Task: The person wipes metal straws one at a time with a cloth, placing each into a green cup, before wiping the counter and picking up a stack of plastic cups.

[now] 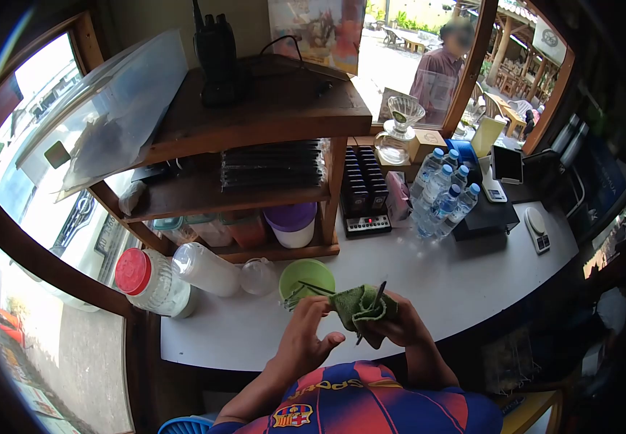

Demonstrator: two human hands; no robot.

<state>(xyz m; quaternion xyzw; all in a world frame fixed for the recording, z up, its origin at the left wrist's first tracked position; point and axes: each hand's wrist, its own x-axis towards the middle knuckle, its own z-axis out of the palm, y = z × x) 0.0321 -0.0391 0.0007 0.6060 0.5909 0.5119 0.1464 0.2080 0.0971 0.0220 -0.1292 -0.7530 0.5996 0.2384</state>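
Observation:
My right hand (pixel 403 325) is closed around a crumpled green cloth (pixel 353 304). A thin dark stick-like piece (pixel 381 290) pokes up out of the cloth, and a dark tip shows below it; its kind is hidden by the folds. At the cloth's left edge is my left hand (pixel 304 334), its thumb stretched away from the bent fingers, with nothing plainly held. Just beyond that hand stands a light green bowl (pixel 317 269), with dark slender utensils and a pale crumpled item at its rim.
A red-lidded jar (pixel 172 293), a whitish bottle (pixel 208 269) and a small clear container (pixel 259 276) line the left. Wooden shelves (pixel 269 205) rise behind. Water bottles (pixel 443 195), a glass dripper (pixel 404 112) and a scale (pixel 536 226) stand rightward. A person (pixel 440 72) is outside the window.

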